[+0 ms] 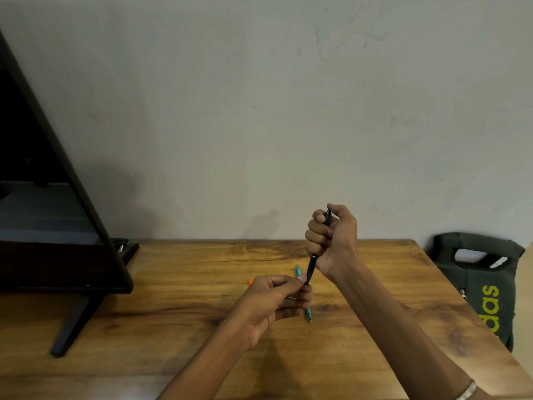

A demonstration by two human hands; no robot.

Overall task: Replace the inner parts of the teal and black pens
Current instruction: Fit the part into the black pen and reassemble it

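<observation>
1. I see the slim black plastic pen (312, 267) held in the air above the wooden table (178, 319), tilted, its top end up and its tip end down toward me.
2. My right hand (331, 241) is closed in a fist around the upper barrel; the fingers curl fully round it and the top of the pen comes out near the thumb.
3. My left hand (277, 298) pinches the lower end of the black pen between thumb and fingertips; its other fingers are curled under.
4. The thin teal plastic pen (308, 312) lies on the table just behind the left hand, which covers its middle part.
5. I judge that the black pen is light and stiff, with a smooth, a little slippery barrel. The refill and the spring inside should be thin and easy to bend or lose. It is better to hold the two halves close to the joint and to twist, not to pull hard.
6. Hard to tell: whether the joint is already loosened, because the fist hides most of the barrel. A small orange thing (251, 281) shows beside the left hand; I cannot say what it is.
7. A dark green bag (476, 284) stands beside the table on the right, and a dark monitor (57, 197) is cut off on the left.
</observation>
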